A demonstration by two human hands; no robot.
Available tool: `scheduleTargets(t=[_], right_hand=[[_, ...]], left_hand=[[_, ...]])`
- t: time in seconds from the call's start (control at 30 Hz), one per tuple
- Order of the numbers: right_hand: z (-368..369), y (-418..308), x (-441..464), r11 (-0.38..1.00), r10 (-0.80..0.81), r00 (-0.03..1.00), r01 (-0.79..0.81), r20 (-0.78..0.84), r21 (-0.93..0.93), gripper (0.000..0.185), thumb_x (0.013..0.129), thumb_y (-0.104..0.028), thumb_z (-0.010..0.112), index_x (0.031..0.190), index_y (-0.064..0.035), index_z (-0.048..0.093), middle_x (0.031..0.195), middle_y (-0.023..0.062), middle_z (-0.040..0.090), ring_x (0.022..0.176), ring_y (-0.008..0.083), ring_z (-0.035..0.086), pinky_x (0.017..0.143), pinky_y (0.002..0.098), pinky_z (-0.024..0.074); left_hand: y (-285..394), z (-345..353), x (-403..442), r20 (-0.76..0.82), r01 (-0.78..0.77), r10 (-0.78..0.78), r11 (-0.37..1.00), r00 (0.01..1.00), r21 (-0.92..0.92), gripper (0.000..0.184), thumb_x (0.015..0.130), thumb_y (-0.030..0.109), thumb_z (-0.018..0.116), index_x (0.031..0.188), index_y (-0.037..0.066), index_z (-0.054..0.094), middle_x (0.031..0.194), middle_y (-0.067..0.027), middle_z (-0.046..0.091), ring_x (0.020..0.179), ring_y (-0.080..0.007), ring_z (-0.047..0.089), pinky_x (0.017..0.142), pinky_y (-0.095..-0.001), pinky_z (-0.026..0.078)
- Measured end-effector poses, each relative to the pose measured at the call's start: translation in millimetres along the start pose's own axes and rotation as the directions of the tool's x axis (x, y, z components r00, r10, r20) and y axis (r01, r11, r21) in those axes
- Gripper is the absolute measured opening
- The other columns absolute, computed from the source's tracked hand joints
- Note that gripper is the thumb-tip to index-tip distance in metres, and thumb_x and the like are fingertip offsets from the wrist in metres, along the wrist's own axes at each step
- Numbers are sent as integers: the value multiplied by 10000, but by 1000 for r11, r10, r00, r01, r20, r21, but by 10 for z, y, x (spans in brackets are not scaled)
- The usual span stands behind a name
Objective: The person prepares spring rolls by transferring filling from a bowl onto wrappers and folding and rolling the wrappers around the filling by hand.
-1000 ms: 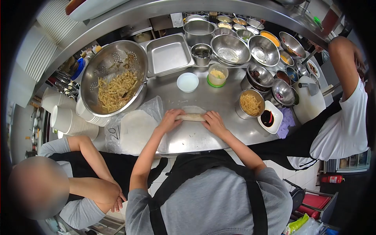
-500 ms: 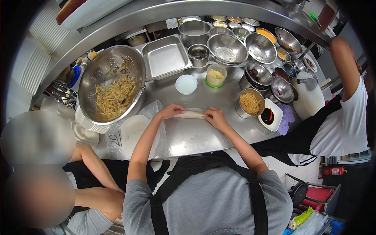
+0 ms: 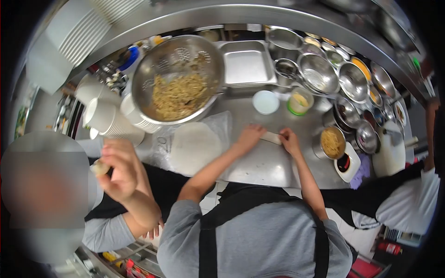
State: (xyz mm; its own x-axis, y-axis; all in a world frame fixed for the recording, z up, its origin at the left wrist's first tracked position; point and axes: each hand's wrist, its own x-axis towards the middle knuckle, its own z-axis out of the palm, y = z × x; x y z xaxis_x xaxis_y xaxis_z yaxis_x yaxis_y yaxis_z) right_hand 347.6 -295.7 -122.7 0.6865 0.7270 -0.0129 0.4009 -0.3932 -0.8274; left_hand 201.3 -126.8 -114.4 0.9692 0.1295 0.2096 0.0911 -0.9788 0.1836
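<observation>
A pale rolled wrapper [image 3: 271, 137] lies on the steel counter between my two hands. My left hand [image 3: 251, 137] covers its left end, fingers curved together over it. At the right end, the fingers of my right hand [image 3: 289, 140] pinch the roll. Left of my hands, a stack of round white sheets [image 3: 196, 147] rests on a clear plastic bag [image 3: 162, 157]. Beyond the roll stand a small white bowl [image 3: 265, 102] and a tub with a green base [image 3: 300, 102]. A perforated steel bowl [image 3: 178, 88] holds a shredded filling.
An empty steel tray [image 3: 246, 62] and many metal bowls line the back. Shredded yellow food [image 3: 332, 142] and a dish of dark sauce [image 3: 346, 163] are at the right. One person's raised hand [image 3: 119, 169] is at the left; another person's arm [image 3: 431, 134] is at the right.
The view has swung left, so the counter appears shifted right. The wrapper is now a narrow closed roll. The person at the left has raised a hand holding a small pale item.
</observation>
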Motion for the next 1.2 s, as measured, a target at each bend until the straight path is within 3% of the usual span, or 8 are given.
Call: scheduleTargets(t=[0.13, 0.23, 0.47, 0.67, 0.77, 0.9, 1.1, 1.2], right_hand=[[17, -69, -13, 968, -136, 989, 120, -58, -222, 175, 782, -90, 626, 953, -57, 607, 966, 138, 651, 859, 264, 618, 741, 376, 474], [63, -246, -117, 701, -532, 847, 434, -10, -566, 229, 802, -93, 585, 1024, -43, 605, 1101, 139, 618, 1010, 279, 579, 855, 413, 442], [217, -141, -186, 738, -394, 906, 411, 153, -535, 551, 856, -169, 576, 1363, -59, 391, 1427, 135, 375, 1338, 279, 330, 1091, 471, 241], [-64, -327, -22, 809, -309, 918, 392, 251, -439, 567, 740, -79, 682, 1270, -125, 486, 1151, 97, 522, 1111, 271, 477, 913, 417, 350], [2, -230, -91, 786, -520, 852, 507, 65, -354, 484, 693, -57, 701, 1143, -125, 537, 989, 73, 509, 973, 260, 492, 807, 387, 349], [-7, -212, -209, 786, -491, 862, 499, 123, -365, 396, 685, -64, 697, 1045, -128, 545, 1002, 53, 528, 997, 261, 497, 827, 378, 355], [-166, -129, 214, 943, -261, 939, 298, 223, -150, 173, 764, -118, 652, 933, -135, 625, 929, 57, 579, 906, 261, 569, 805, 394, 395], [-138, 8, 460, 937, -275, 941, 308, 197, -167, 133, 807, -153, 624, 930, -123, 665, 886, 64, 594, 832, 249, 595, 749, 368, 436]], left_hand=[[206, 77, -164, -216, 72, -77, 997, 973, -31, 417, 803, 108, 492, 1214, 140, 553, 1121, -151, 538, 1090, -337, 502, 948, -424, 412], [143, 197, -185, -212, 53, -69, 996, 975, -78, 455, 801, 104, 502, 1254, 146, 528, 1142, -157, 523, 1112, -341, 481, 965, -422, 393], [36, -14, 50, -38, -24, 19, 990, 999, -141, 505, 762, 53, 559, 1259, 135, 518, 1128, -146, 517, 1085, -338, 481, 951, -438, 386], [-169, -84, 304, 209, -93, 129, 980, 969, -174, 491, 722, 25, 597, 1202, 116, 543, 1108, -99, 501, 1074, -286, 481, 905, -427, 417], [-83, -140, 220, 196, -94, 131, 977, 972, -189, 487, 719, 17, 598, 1195, 110, 555, 1091, -94, 508, 1060, -283, 490, 891, -411, 437], [139, -262, -32, -44, -154, 150, 983, 988, -104, 477, 724, 26, 613, 1194, 87, 553, 1059, -99, 521, 1024, -287, 515, 891, -413, 443], [-310, -77, 388, 252, 44, 84, 886, 964, -462, 419, 776, 87, 637, 1183, 75, 542, 1159, -119, 525, 1108, -304, 498, 917, -405, 433], [-326, -155, 546, 229, -87, 143, 967, 963, -238, 374, 784, 81, 621, 1153, 97, 561, 1123, -115, 548, 1089, -302, 523, 892, -421, 452]])
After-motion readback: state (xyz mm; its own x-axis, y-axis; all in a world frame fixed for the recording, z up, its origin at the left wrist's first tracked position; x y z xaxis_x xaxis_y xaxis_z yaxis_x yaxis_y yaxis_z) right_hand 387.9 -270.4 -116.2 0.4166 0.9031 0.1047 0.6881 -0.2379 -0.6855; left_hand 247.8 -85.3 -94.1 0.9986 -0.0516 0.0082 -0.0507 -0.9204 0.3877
